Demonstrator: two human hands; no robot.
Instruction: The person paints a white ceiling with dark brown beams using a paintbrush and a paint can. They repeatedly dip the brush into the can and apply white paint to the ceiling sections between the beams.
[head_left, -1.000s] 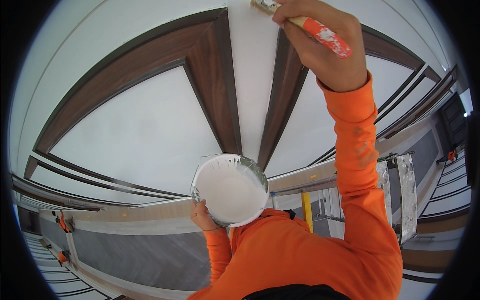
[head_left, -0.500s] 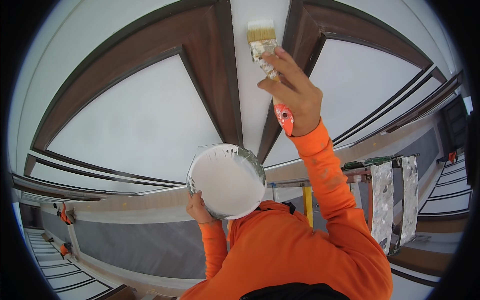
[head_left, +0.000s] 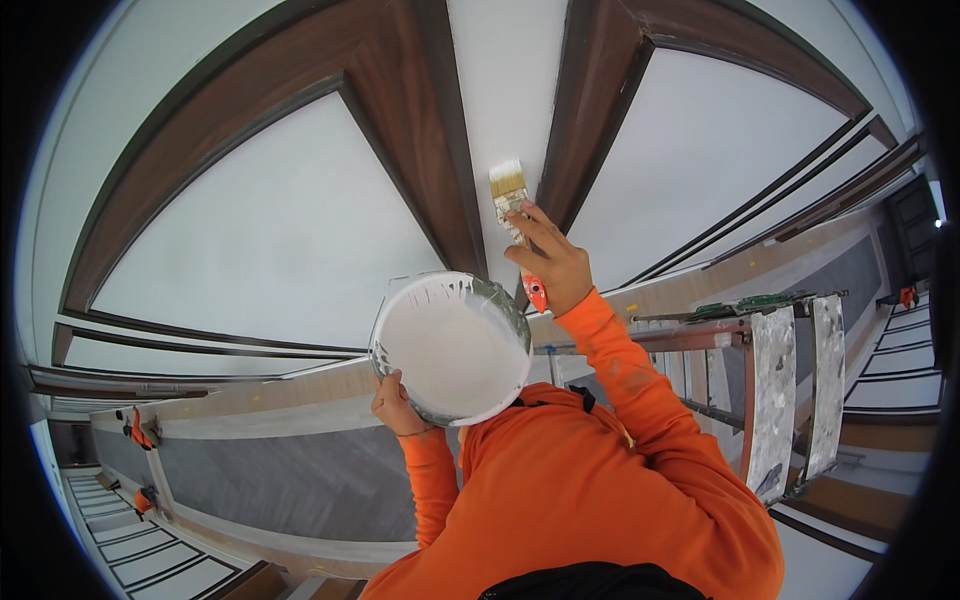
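My right hand (head_left: 553, 262) grips a paintbrush (head_left: 511, 205) with pale bristles, a paint-smeared metal band and a red handle end. Its white-coated bristle tip is against the white wall strip (head_left: 505, 80) between two dark brown wood frames, the left frame (head_left: 415, 110) and the right frame (head_left: 610, 90). My left hand (head_left: 397, 404) holds a paint bucket (head_left: 455, 345) by its lower left side. Whitish paint fills the view inside the bucket, and drips streak its inner wall. The fingers beneath the bucket are hidden.
White wall panels (head_left: 270, 230) lie inside the wood frames. At the right stands a paint-spattered ladder (head_left: 772, 400). Far below at the left, people in orange (head_left: 140, 430) are on the grey floor (head_left: 290, 490); another person in orange (head_left: 908, 297) is at the far right.
My right hand has brought the paintbrush down along the white wall strip, closer to the bucket. The bucket in my left hand has shifted slightly up.
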